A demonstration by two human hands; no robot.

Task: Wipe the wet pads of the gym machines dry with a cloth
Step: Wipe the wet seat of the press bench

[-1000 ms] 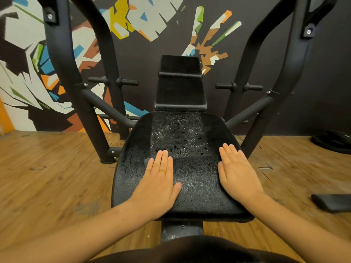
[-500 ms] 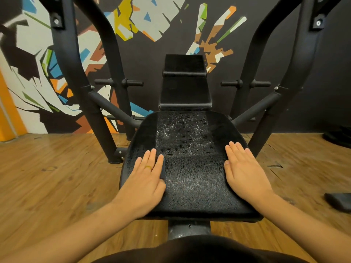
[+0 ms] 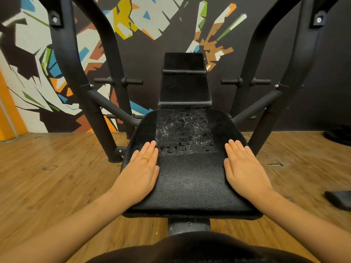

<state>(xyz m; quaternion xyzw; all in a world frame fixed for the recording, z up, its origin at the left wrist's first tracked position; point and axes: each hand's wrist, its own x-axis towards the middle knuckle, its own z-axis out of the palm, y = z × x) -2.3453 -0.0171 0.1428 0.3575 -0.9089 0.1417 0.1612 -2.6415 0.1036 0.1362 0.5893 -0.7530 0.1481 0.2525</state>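
- The left hand (image 3: 141, 173) lies flat, palm down, on the left side of the seat pad (image 3: 190, 183), fingers straight and close together; a gold ring (image 3: 145, 158) sits on one finger.
- The right hand (image 3: 245, 169) lies flat in the same way on the right side of the pad, fingers straight and unclenched.
- The two hands are well apart, with bare black pad between them.
- The seat pad is black and grainy. Its far half carries water drops (image 3: 182, 133) in a band down the middle, just ahead of the fingertips; the near half looks dull.
- A narrower black back pad (image 3: 185, 88) rises behind the seat, tilted away.
- Black steel frame tubes (image 3: 76, 73) stand on both sides of the bench, with short pegs sticking out near the back pad.
- The machine stands on a wooden floor (image 3: 57, 177), in front of a dark wall with a colourful mural (image 3: 28, 44).
- A dark flat thing (image 3: 338, 199) lies on the floor at the right edge; I cannot tell what it is.
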